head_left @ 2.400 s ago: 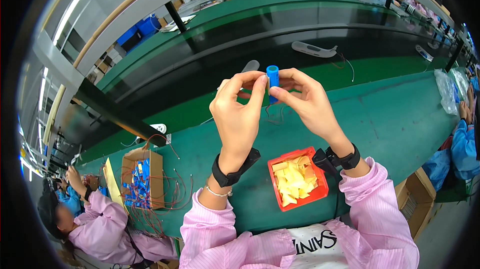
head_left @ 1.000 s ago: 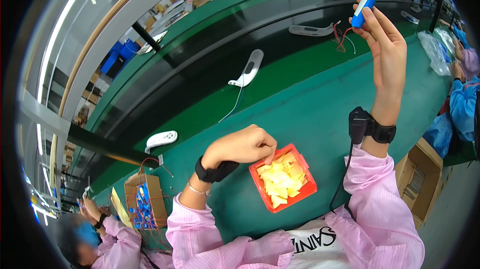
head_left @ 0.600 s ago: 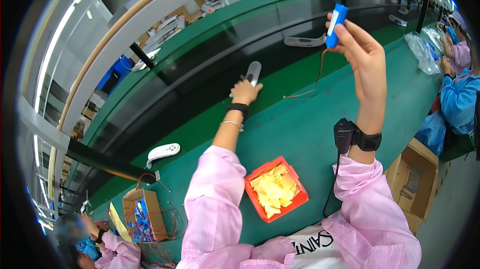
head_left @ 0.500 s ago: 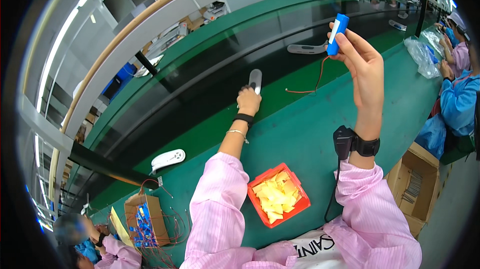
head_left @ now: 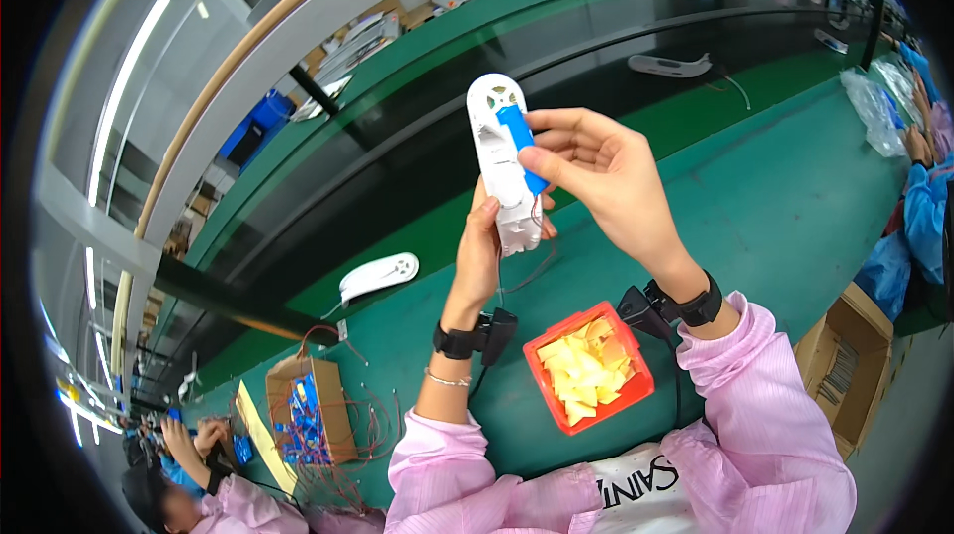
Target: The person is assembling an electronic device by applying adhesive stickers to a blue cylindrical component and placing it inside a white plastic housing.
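Observation:
My left hand (head_left: 478, 254) is wrapped round the lower part of a white plastic housing (head_left: 489, 142), long and rounded, with a round slotted grille at its top end. My right hand (head_left: 618, 181) pinches a blue battery pack (head_left: 522, 142) between thumb and fingers. The pack lies lengthwise against the right side of the housing's inner face; whether it is seated there I cannot tell. A thin wire hangs from its lower end beside my left hand.
A red tray (head_left: 637, 388) of yellow pieces stands near me. Left of it, a cardboard box (head_left: 336, 410) holds blue batteries with trailing wires. Another white housing (head_left: 378, 278) lies left; a farther one (head_left: 668, 66) rests on the dark conveyor (head_left: 576, 87). Co-workers sit on both sides.
My left hand has lifted a white housing off the conveyor side and brought it nearer. My right hand has come down and left, bringing the blue battery pack against the housing.

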`<state>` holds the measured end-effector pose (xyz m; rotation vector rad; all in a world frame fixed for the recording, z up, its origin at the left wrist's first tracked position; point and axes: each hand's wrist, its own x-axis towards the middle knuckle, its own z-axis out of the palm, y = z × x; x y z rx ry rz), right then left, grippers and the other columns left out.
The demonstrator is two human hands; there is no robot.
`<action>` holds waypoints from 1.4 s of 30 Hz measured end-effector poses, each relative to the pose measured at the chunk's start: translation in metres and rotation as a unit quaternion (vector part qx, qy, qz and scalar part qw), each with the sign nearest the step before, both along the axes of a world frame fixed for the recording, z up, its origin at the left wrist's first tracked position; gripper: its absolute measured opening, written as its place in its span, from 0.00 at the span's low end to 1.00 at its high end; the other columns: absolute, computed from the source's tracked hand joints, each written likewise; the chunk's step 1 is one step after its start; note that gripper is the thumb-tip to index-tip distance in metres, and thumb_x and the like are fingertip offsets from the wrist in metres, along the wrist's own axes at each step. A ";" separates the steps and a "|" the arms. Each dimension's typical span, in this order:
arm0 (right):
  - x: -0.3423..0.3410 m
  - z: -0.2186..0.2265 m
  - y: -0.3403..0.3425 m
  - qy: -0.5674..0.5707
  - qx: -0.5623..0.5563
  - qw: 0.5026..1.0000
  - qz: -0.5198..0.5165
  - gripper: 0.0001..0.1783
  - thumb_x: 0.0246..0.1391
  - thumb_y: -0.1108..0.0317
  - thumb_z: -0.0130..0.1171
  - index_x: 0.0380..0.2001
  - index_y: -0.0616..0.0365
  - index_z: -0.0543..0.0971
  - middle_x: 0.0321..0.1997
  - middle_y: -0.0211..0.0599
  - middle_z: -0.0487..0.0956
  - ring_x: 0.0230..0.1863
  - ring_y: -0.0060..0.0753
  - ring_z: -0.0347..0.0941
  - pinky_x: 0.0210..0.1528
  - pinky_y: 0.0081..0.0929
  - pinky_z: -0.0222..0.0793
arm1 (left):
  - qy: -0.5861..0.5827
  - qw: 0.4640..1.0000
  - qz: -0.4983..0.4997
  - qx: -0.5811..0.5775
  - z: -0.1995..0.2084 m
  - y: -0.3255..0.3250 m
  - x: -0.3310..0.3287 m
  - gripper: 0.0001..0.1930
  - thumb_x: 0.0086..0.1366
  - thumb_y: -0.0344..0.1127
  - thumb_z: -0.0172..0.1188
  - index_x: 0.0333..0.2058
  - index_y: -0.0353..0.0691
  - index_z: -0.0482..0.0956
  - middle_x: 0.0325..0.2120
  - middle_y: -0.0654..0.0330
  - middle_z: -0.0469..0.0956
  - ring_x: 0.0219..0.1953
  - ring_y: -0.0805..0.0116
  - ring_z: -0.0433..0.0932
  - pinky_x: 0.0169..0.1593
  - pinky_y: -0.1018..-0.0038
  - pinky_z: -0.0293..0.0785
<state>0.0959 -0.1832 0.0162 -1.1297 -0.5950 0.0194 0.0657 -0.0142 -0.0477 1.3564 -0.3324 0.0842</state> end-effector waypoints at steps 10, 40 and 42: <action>-0.031 -0.010 0.030 -0.026 -0.087 0.993 -0.072 0.18 0.51 0.76 0.64 0.46 0.66 0.76 0.38 0.37 0.75 0.33 0.19 0.74 0.35 0.19 0.74 | -0.106 0.983 0.150 0.019 0.009 -0.030 -0.031 0.29 0.74 0.51 0.32 0.66 0.38 0.51 0.56 0.57 0.68 0.44 0.72 0.72 0.38 0.77 0.70; -0.013 -0.007 0.017 0.075 0.045 0.980 0.177 0.27 0.56 0.69 0.62 0.56 0.63 0.66 0.46 0.44 0.80 0.44 0.32 0.78 0.48 0.30 0.74 | -0.068 0.975 0.207 0.045 0.030 -0.046 -0.057 0.18 0.71 0.42 0.47 0.53 0.36 0.65 0.22 0.59 0.76 0.14 0.77 0.72 0.17 0.82 0.65; -0.011 -0.010 0.015 0.084 0.059 0.985 0.140 0.25 0.54 0.70 0.64 0.52 0.65 0.68 0.43 0.45 0.81 0.42 0.31 0.79 0.46 0.29 0.75 | -0.075 0.965 0.241 0.075 0.032 -0.053 -0.053 0.17 0.71 0.41 0.46 0.52 0.36 0.67 0.22 0.59 0.76 0.13 0.77 0.72 0.15 0.81 0.63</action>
